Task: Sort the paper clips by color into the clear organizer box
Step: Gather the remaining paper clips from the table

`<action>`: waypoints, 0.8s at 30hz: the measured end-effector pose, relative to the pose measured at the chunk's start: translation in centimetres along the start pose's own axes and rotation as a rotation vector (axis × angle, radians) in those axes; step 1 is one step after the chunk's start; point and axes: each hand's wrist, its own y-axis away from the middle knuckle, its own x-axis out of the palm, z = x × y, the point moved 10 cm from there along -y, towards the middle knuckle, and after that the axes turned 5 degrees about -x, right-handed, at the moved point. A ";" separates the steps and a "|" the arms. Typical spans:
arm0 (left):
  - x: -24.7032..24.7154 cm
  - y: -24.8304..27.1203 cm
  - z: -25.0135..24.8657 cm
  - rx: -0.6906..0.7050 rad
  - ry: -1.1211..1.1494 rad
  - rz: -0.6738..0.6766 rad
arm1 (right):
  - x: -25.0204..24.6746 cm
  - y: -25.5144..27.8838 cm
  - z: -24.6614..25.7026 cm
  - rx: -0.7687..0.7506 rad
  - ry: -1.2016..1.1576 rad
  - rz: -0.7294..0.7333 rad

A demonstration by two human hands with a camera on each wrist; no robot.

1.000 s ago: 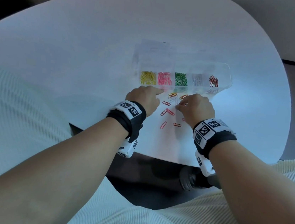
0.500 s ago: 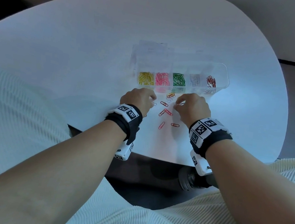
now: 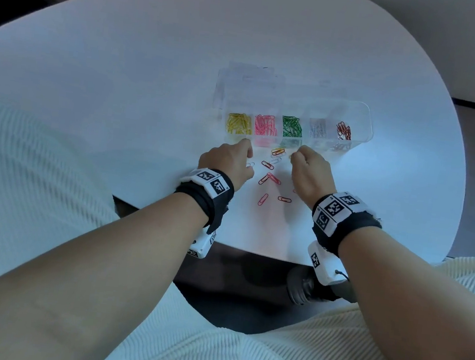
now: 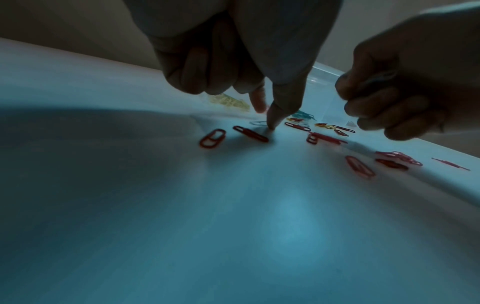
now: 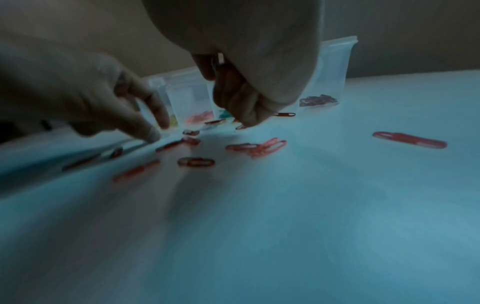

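The clear organizer box [image 3: 363, 120] stands across the table with yellow, pink, green, pale and red clips in separate compartments. Several loose paper clips [image 3: 269, 178], mostly red and pink, lie in front of it between my hands. My left hand [image 3: 233, 158] reaches down with thumb and forefinger [image 4: 271, 123]; the thumb tip touches the table at a pale clip [image 4: 258, 123], which lies flat, and the other fingers are curled. My right hand [image 3: 306, 167] hovers curled just above the clips, holding a pale clip [image 4: 381, 76] inside its fingers [image 5: 233, 102].
The white table [image 3: 153, 79] has its near edge [image 3: 251, 250] just behind my wrists. A clear flat plastic piece [image 3: 248, 82] lies behind the box on the left. One red clip [image 5: 409, 139] lies apart to the right.
My left hand has drawn back a little from the box's front wall to the loose clips. The right hand has stayed almost in place, still curled.
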 end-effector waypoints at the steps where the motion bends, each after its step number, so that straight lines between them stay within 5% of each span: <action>1: -0.1 0.0 0.0 0.000 0.001 -0.001 | -0.3 -0.1 0.4 -0.019 -0.096 -0.026; 6: 0.0 -0.1 0.3 -0.032 0.009 0.021 | 0.5 0.1 1.0 0.014 -0.340 0.036; 14: 0.7 0.1 0.2 -0.036 -0.003 0.089 | 0.9 0.0 2.2 -0.185 0.386 0.069; 24: 0.9 1.0 -0.7 0.017 -0.042 0.082 | 0.5 -0.3 1.7 -0.095 0.510 0.037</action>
